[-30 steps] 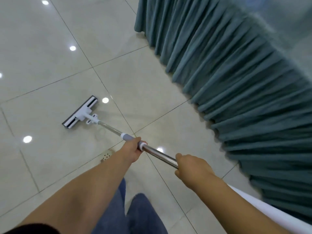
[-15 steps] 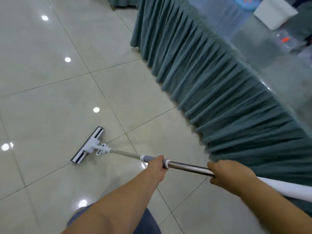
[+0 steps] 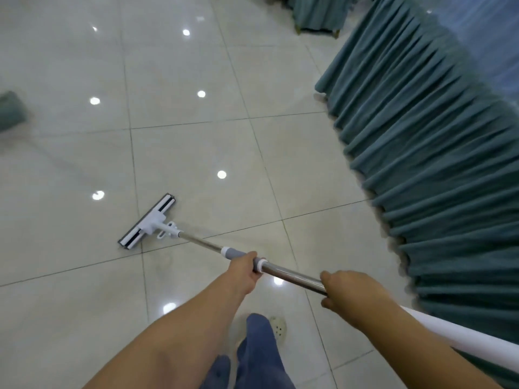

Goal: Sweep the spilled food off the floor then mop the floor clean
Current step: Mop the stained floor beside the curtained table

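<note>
A flat mop with a white and black head (image 3: 147, 220) rests on the glossy beige tile floor (image 3: 70, 153), left of centre. Its steel handle (image 3: 292, 275) runs back to the lower right and ends in a white upper section (image 3: 460, 336). My left hand (image 3: 245, 269) grips the handle at the grey collar. My right hand (image 3: 349, 290) grips it higher up, where steel meets white. No spilled food shows on the tiles around the mop head.
A table draped in a pleated teal skirt (image 3: 429, 153) fills the right side, close to the handle. A chair with a teal cover (image 3: 317, 15) stands at the top. A blurred teal shape (image 3: 11, 110) sits at the left edge. My legs and shoe (image 3: 278, 328) are below.
My view has swung left and up the room, showing more floor and the covered chair. The mop head has shifted across the tiles, and both hands keep their grip on the handle.
</note>
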`<state>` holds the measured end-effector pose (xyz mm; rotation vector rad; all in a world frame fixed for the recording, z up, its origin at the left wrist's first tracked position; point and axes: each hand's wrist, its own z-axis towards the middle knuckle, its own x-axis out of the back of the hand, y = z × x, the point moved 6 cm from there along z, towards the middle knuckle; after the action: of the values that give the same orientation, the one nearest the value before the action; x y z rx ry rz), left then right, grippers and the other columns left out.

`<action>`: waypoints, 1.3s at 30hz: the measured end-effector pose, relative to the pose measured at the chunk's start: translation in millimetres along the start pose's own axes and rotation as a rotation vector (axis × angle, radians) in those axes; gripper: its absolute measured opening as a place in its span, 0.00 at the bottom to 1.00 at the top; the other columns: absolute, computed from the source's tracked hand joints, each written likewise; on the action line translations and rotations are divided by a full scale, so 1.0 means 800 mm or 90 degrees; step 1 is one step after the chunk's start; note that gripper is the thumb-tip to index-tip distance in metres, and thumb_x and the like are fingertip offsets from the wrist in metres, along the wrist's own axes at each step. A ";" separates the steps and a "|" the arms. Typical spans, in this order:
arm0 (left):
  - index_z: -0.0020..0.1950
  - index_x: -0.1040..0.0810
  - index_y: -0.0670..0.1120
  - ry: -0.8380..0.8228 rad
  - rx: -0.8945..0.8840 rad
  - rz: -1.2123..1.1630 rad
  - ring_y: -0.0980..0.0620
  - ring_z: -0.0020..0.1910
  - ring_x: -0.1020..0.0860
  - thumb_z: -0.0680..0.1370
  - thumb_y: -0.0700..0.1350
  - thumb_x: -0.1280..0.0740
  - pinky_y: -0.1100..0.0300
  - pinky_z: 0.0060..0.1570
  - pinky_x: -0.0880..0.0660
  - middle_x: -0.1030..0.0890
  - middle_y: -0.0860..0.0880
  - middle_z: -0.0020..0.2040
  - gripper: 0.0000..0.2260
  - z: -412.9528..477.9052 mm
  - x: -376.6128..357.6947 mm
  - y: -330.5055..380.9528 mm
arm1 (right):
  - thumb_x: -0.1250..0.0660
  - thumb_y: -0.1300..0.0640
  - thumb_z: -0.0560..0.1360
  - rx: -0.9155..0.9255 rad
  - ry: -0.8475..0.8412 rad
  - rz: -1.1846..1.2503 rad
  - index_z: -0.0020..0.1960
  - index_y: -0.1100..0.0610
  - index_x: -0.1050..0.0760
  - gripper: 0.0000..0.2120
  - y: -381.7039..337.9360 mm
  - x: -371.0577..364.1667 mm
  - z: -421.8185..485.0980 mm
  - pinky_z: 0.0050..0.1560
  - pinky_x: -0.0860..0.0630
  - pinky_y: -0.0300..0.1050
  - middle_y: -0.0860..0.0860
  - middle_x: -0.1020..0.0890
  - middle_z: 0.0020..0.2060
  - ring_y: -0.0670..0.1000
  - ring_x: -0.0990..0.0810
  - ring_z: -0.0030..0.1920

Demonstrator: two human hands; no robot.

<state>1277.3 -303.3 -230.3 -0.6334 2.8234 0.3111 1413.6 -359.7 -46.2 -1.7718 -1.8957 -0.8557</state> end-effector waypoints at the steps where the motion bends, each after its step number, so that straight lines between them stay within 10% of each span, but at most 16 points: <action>1: 0.68 0.34 0.36 0.009 -0.011 -0.010 0.48 0.36 0.24 0.78 0.37 0.36 0.54 0.40 0.20 0.24 0.41 0.45 0.19 -0.001 0.026 0.021 | 0.39 0.49 0.79 0.017 0.009 -0.001 0.62 0.54 0.31 0.14 -0.031 0.007 0.007 0.42 0.32 0.44 0.52 0.21 0.50 0.53 0.28 0.42; 5: 0.62 0.32 0.40 0.041 -0.056 -0.055 0.48 0.33 0.25 0.79 0.37 0.37 0.59 0.17 0.24 0.26 0.43 0.39 0.13 -0.006 0.128 0.093 | 0.39 0.54 0.79 0.077 0.028 -0.012 0.62 0.56 0.30 0.13 -0.145 0.023 0.030 0.41 0.31 0.44 0.54 0.20 0.52 0.51 0.28 0.40; 9: 0.46 0.32 0.39 0.061 -0.068 -0.050 0.49 0.26 0.22 0.80 0.38 0.38 0.61 0.18 0.24 0.26 0.42 0.38 0.05 -0.018 0.201 0.127 | 0.38 0.57 0.79 0.110 0.043 -0.015 0.61 0.58 0.29 0.12 -0.227 0.023 0.040 0.39 0.32 0.45 0.54 0.20 0.51 0.53 0.27 0.39; 15: 0.55 0.34 0.38 0.084 -0.071 -0.015 0.49 0.34 0.25 0.80 0.39 0.38 0.59 0.20 0.23 0.25 0.42 0.38 0.07 -0.029 0.248 0.124 | 0.38 0.59 0.79 0.145 0.047 0.000 0.60 0.59 0.30 0.11 -0.269 0.007 0.020 0.27 0.42 0.40 0.53 0.23 0.41 0.50 0.35 0.29; 19: 0.63 0.33 0.39 0.064 -0.062 0.001 0.48 0.34 0.25 0.80 0.39 0.39 0.60 0.20 0.23 0.25 0.42 0.38 0.12 -0.042 0.250 0.088 | 0.40 0.61 0.79 0.134 0.042 0.022 0.61 0.59 0.31 0.11 -0.259 -0.019 -0.014 0.26 0.45 0.40 0.49 0.39 0.30 0.47 0.40 0.27; 29: 0.69 0.36 0.37 0.034 -0.014 0.027 0.47 0.35 0.26 0.81 0.36 0.40 0.54 0.34 0.20 0.28 0.40 0.41 0.17 -0.107 0.182 -0.113 | 0.41 0.63 0.78 0.106 0.027 -0.024 0.61 0.57 0.30 0.12 -0.121 -0.110 -0.150 0.27 0.44 0.40 0.48 0.38 0.32 0.47 0.39 0.29; 32: 0.69 0.35 0.38 0.037 0.019 0.013 0.47 0.34 0.27 0.80 0.35 0.40 0.56 0.24 0.21 0.28 0.41 0.40 0.17 -0.126 0.163 -0.198 | 0.41 0.62 0.78 0.086 0.022 -0.052 0.60 0.56 0.29 0.11 -0.071 -0.148 -0.209 0.29 0.40 0.39 0.48 0.37 0.32 0.46 0.37 0.29; 39: 0.44 0.32 0.37 0.014 0.058 -0.010 0.46 0.36 0.26 0.78 0.34 0.38 0.53 0.44 0.22 0.27 0.41 0.52 0.05 -0.187 0.138 -0.327 | 0.37 0.62 0.76 0.044 0.021 -0.203 0.58 0.55 0.26 0.11 -0.008 -0.181 -0.322 0.33 0.34 0.43 0.50 0.29 0.36 0.51 0.31 0.33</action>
<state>1269.4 -615.6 -157.8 -0.6434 2.8325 0.1737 1394.0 -640.6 44.5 -1.4276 -2.1932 -0.9076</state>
